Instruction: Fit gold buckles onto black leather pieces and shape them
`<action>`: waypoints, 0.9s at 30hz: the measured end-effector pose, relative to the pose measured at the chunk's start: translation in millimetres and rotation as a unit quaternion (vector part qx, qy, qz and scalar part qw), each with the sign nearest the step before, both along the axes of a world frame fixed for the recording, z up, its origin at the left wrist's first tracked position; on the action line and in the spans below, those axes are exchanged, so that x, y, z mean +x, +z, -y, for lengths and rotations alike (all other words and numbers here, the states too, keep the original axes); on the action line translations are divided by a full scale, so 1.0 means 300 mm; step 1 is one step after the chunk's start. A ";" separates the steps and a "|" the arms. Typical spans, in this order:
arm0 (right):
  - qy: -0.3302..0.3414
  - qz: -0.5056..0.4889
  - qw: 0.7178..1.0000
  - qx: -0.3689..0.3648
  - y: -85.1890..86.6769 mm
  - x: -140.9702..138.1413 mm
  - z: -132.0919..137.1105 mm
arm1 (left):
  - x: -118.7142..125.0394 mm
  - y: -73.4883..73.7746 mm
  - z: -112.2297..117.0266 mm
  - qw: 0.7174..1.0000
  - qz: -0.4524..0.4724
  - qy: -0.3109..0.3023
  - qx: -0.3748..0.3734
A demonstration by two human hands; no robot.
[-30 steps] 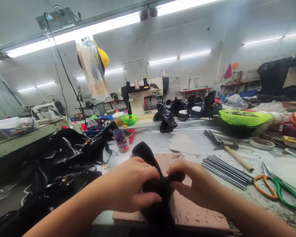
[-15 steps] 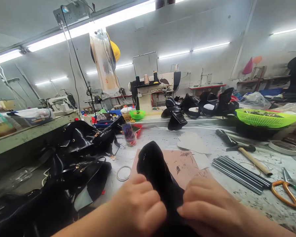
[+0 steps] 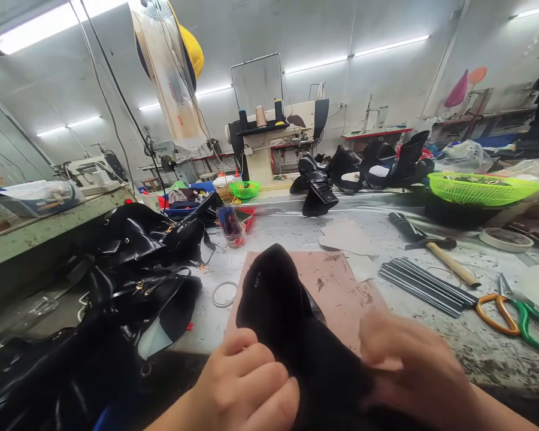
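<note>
Both my hands grip a black fabric piece (image 3: 287, 311) that lies over a pink work board (image 3: 341, 287) at the near edge of the table. My left hand (image 3: 247, 386) is closed on its left side, fingers curled over the cloth. On its right side my right hand (image 3: 413, 371) is closed too, blurred by motion. The piece's rounded far end points away from me, and its near part is bunched between my hands.
Black leather bags (image 3: 135, 263) pile up on the left. To the right lie a bundle of black strips (image 3: 422, 284), a hammer (image 3: 440, 251), orange and green scissors (image 3: 516, 314) and a green basket (image 3: 480, 188). Black shoe parts (image 3: 363, 170) and a sewing machine (image 3: 278, 137) stand behind.
My hands have drawn the black piece nearer to me and lower in view. My right hand has slid to the right along the cloth. The view has tipped slightly upward.
</note>
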State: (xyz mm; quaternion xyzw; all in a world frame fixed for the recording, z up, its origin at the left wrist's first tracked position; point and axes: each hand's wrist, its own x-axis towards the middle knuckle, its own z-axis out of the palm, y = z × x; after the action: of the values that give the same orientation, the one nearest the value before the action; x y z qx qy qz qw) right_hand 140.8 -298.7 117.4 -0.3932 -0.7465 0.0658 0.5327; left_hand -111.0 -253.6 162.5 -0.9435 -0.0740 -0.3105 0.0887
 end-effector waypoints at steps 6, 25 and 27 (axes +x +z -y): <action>0.021 -0.177 0.896 -0.407 -0.253 0.044 -0.041 | -0.015 -0.057 -0.014 0.972 0.191 0.046 -0.125; -0.238 -0.047 0.908 -0.340 -0.445 0.170 -0.230 | 0.021 -0.396 -0.232 0.862 -0.165 0.176 -0.447; -0.275 0.025 0.904 -0.326 -0.416 0.164 -0.283 | 0.041 -0.440 -0.259 0.851 -0.158 0.280 -0.415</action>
State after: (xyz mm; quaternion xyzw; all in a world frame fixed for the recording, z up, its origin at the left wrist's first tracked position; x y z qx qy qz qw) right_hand 190.1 -213.8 -7.4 -0.7363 -0.5584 0.1469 0.3527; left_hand -98.8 -175.8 30.5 -0.8680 -0.4424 -0.0590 -0.2176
